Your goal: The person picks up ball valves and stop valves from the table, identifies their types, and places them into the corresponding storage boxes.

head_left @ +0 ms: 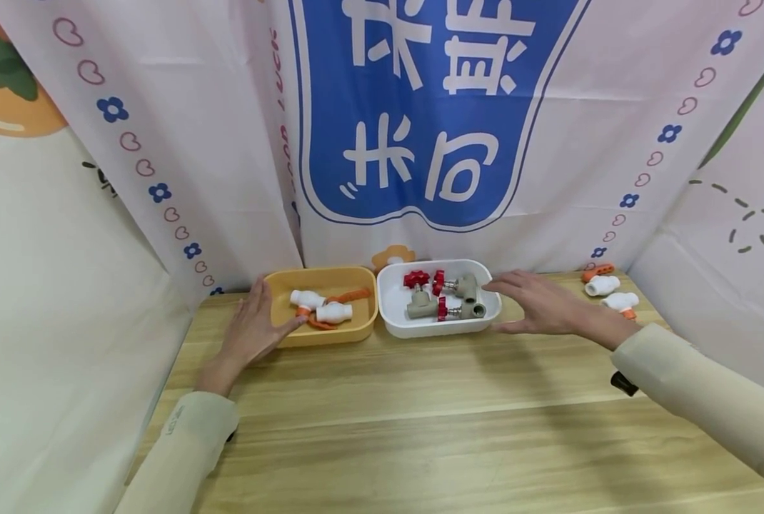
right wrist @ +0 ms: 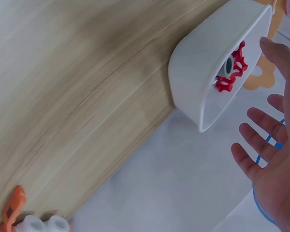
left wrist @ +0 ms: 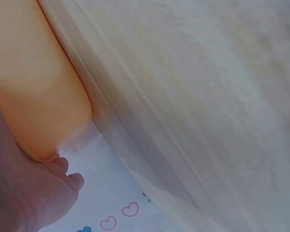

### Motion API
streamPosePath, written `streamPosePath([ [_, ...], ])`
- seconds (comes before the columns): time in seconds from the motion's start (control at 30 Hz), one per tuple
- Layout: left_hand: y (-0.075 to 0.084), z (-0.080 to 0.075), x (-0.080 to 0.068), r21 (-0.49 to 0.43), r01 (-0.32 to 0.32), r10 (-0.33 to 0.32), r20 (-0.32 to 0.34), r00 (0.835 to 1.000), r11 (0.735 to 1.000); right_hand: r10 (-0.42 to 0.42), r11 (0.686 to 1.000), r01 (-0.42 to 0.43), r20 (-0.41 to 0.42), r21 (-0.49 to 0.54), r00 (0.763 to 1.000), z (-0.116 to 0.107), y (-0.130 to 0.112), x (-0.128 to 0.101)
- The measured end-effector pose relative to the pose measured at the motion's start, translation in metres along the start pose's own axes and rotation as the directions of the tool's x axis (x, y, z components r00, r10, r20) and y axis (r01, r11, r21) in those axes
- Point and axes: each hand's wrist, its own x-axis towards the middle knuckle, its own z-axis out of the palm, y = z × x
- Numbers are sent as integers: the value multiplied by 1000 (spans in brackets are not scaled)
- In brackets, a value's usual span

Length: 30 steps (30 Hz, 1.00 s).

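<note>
On the wooden table (head_left: 420,414), a yellow tray (head_left: 323,280) at the far left holds two white valves with orange handles (head_left: 320,308); just right of it, a white tray (head_left: 391,303) holds grey valves with red handwheels (head_left: 443,294). The left hand (head_left: 250,330) lies with straight fingers against the yellow tray's left wall. The right hand (head_left: 539,305), fingers spread, hovers at the white tray's right end, gripping nothing. More white fittings (head_left: 610,293) lie at the far right.

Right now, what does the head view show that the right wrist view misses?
Only the head view shows the yellow tray with white valves, touched by the left hand. Only the right wrist view shows the white tray's outer wall side-on. Both show the open right hand, a red handwheel and the wooden table.
</note>
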Motion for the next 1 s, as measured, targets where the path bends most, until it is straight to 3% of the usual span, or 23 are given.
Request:
streamPosePath([
  [1.0, 0, -2, 0, 0, -2, 2, 8, 1000, 1000, 107, 993, -108, -11, -51, 994, -5, 49, -53],
])
